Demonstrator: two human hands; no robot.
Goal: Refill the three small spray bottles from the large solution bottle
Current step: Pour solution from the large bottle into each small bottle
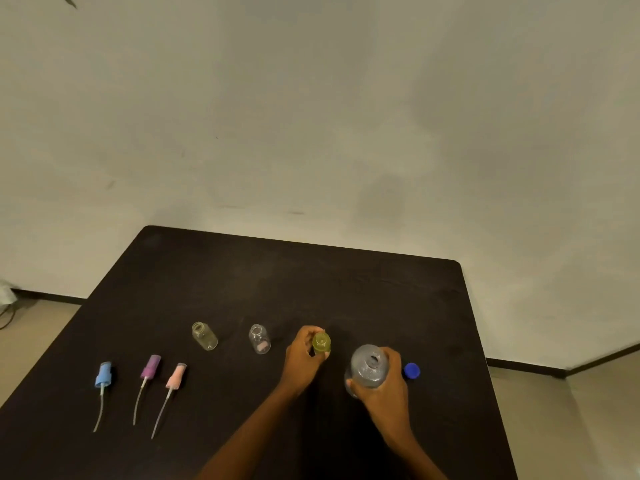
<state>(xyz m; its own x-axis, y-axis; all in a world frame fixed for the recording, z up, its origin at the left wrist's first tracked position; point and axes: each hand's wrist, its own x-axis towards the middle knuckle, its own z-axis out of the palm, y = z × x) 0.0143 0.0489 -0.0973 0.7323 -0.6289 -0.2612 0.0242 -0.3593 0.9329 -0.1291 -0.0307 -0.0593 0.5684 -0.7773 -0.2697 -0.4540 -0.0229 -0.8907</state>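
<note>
Two small clear bottles stand open on the black table (pixel 242 278): one at the left (pixel 204 336) and one in the middle (pixel 259 339). My left hand (pixel 303 355) holds a third small bottle topped by a yellow-green funnel (pixel 321 342), fingers curled round it. My right hand (pixel 384 382) grips the large clear solution bottle (pixel 367 368), uncapped and upright beside the funnel. Its blue cap (pixel 411 371) lies just to the right. Three spray heads with dip tubes lie at the front left: blue (pixel 103 375), purple (pixel 150 367) and pink (pixel 176 375).
The table's far edge runs close to a pale wall (pixel 311 116). Its right edge drops to the floor (pixel 571 427). A cable lies on the floor at the far left (pixel 7 317).
</note>
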